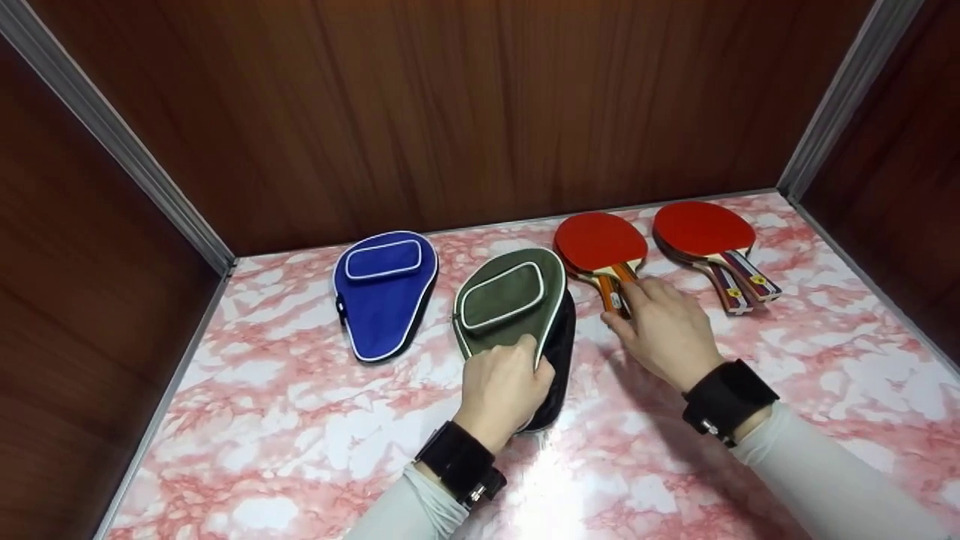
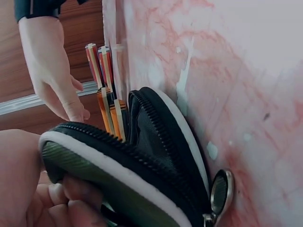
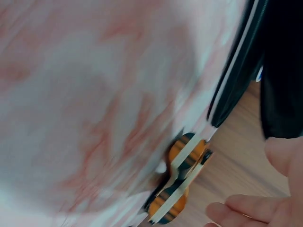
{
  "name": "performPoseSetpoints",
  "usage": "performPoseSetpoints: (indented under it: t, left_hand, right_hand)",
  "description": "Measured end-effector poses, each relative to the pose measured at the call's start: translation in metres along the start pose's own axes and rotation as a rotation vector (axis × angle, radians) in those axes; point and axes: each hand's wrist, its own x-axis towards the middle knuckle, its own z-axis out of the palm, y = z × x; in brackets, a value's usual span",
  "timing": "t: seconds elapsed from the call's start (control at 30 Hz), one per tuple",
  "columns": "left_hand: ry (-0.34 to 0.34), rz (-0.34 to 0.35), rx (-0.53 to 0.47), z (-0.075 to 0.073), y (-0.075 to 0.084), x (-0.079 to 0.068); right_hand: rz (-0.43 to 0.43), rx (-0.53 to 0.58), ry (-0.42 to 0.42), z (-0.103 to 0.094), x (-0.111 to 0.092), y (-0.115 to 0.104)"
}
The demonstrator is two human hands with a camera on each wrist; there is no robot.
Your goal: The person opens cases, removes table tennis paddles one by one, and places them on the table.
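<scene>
My left hand (image 1: 502, 386) grips the lower end of the green table tennis paddle case (image 1: 501, 292), curling its fingers round the lifted front cover. In the left wrist view the zipper edge (image 2: 118, 144) is parted, showing the black lining (image 2: 154, 137). My right hand (image 1: 667, 330) reaches over two stacked red paddles (image 1: 600, 241), its fingers extended close above their orange handles. Those handle ends (image 3: 168, 205) appear beside the loosely spread right fingers (image 3: 246, 208) in the right wrist view, with a gap between them.
A blue paddle case (image 1: 386, 307) lies flat to the left. At the right back, another pair of red paddles (image 1: 703, 229) is stacked, handles toward me. Wooden panels (image 1: 480, 112) wall in the marbled pink table (image 1: 285, 420) at the back and both sides.
</scene>
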Motion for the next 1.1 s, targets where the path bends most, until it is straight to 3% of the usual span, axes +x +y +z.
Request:
performPoseSetpoints:
  t: [0.2,0.57,0.7,0.93,1.1]
  left_hand:
    - [-0.074,0.023,0.054,0.007,0.005,0.001]
    - [-0.122,0.045,0.178,0.021,0.009,-0.003]
    - [-0.204,0.083,0.171,0.016,0.007,-0.008]
    - [-0.39,0.28,0.063,-0.01,-0.019,-0.031]
    - [-0.409,0.422,0.036,-0.022,-0.037,-0.05]
  right_hand:
    - [0.012,0.034,-0.019,0.004,-0.002,-0.011]
    - [0.022,0.078,0.021,0.018,-0.007,-0.025]
    - [0.036,0.077,0.006,0.018,-0.008,-0.026]
    - [0.035,0.075,0.003,0.022,-0.007,-0.023]
    - [0.043,0.092,0.017,0.02,-0.008,-0.022]
